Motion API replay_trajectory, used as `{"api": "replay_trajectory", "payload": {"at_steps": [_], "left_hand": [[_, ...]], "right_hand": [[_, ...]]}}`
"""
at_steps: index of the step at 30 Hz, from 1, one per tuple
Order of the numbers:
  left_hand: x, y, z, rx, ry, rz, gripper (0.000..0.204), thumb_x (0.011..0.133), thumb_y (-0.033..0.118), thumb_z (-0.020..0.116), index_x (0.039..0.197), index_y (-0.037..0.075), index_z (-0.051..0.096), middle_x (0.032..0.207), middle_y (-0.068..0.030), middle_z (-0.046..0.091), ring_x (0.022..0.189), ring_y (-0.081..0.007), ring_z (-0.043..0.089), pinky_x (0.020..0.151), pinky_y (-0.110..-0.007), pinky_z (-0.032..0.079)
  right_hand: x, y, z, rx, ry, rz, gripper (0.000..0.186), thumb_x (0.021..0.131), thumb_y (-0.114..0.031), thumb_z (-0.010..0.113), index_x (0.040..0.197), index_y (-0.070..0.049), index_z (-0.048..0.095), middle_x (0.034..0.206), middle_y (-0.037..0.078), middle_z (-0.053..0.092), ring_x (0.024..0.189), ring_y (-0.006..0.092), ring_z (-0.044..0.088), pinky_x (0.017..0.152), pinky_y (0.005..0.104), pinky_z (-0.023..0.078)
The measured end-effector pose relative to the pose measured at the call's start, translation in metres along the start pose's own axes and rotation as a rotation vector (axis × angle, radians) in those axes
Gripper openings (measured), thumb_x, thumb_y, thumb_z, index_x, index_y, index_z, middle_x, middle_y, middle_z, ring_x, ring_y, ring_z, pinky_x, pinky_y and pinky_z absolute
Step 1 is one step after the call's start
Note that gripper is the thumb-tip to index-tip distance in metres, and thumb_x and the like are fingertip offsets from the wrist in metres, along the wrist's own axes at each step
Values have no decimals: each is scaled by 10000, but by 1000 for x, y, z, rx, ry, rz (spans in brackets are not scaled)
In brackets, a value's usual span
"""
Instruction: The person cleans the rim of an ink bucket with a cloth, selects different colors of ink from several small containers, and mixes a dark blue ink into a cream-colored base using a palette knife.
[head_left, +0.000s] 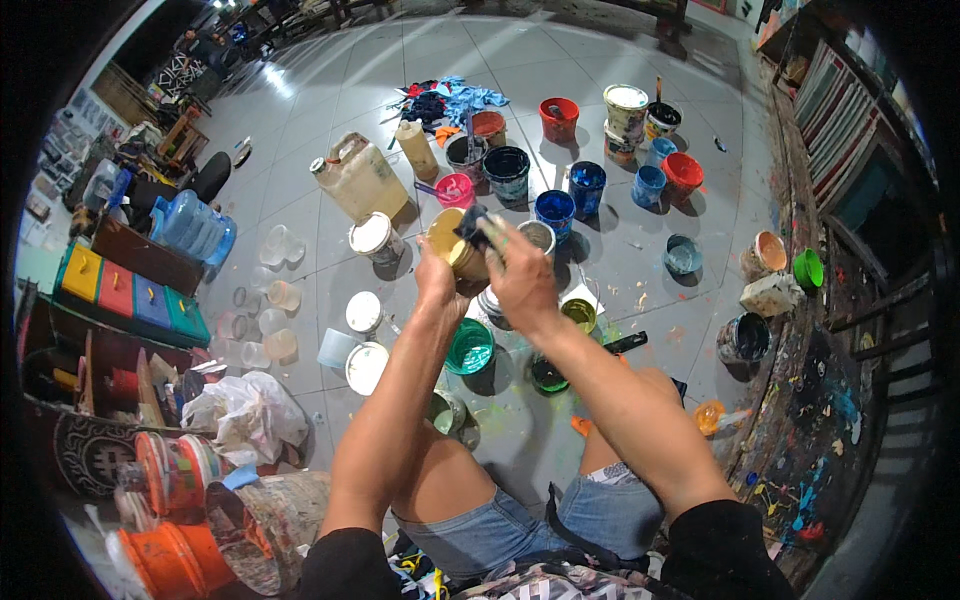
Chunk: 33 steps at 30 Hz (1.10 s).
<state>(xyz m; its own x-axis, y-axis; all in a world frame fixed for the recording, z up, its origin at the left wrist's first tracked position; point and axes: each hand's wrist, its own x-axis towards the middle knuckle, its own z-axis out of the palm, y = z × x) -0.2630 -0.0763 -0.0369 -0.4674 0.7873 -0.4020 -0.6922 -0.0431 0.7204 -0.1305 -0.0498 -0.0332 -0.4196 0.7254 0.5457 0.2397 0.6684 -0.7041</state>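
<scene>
Curled around one mustard-yellow tub (441, 232), the left hand (437, 275) is partly closed, and the tub is held tilted above the floor at the centre of the view. By the right hand (521, 268), blurred and with its fingers bent together, one dark cloth (471, 224) is gripped at the tub's rim.

Four blue containers (587, 180) are seen beyond and to the right, with one dark-filled bucket (507, 172) just beside them. One pink tub (454, 190) and one teal-green tub (470, 346) are set nearer the hands. To the left, one large jerrycan (355, 178) is stood near one slim bottle (416, 148); below it, three white-topped round pieces (370, 236) are counted. Clear plastic cups (284, 295) are overlapped too closely to be counted surely.

Grey floor tiles (320, 105) are marked with paint spots and shadows. Along the left side, four coloured drawer fronts (127, 295), one blue water jug (193, 230) and one white plastic bag (245, 412) are seen; at the right, a paint-splashed board (800, 455) is laid. Coloured markings are borne by one tall white bucket (624, 118), too small and smeared to be read.
</scene>
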Motion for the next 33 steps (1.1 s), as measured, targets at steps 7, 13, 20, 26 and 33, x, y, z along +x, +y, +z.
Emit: {"api": "replay_trajectory", "payload": {"at_steps": [7,13,20,26,33], "left_hand": [[3,5,-4,-66,15,72,637,1059,499,136,1313,33,489,1207,-175,612,1045,-302,654,903,-452,577],[2,6,-3,78,20,135,635,1058,515,172,1326,35,489,1217,-145,620,1054,-270,658,901,-437,568],[0,11,-3,237,-66,220,660,1041,564,208,1346,40,469,1208,-125,619,1033,-235,665,835,-402,592],[0,30,-23,571,-229,320,742,1004,638,268,1419,44,426,1277,-140,565,1147,-232,603,926,-387,547],[-20,42,-30,1079,-356,240,831,1019,620,226,1563,13,67,1605,-197,201,1472,-260,241,1189,-334,205]], "right_hand": [[-35,-4,29,-178,-44,-183,403,846,13,544,1243,56,599,1308,321,548,1208,406,576,957,419,528],[-34,-7,27,-149,61,-142,402,841,36,536,1238,64,595,1323,315,540,1196,409,584,949,423,531],[-19,-6,14,2,137,-9,435,859,18,556,1292,53,563,1335,291,540,1191,421,571,985,451,489],[3,1,-1,167,147,55,390,887,-10,541,1274,9,591,1264,235,611,1152,394,599,977,442,476],[16,19,-45,394,-256,173,327,929,-47,522,1237,-9,624,1146,201,679,1031,301,664,909,371,486]]}}
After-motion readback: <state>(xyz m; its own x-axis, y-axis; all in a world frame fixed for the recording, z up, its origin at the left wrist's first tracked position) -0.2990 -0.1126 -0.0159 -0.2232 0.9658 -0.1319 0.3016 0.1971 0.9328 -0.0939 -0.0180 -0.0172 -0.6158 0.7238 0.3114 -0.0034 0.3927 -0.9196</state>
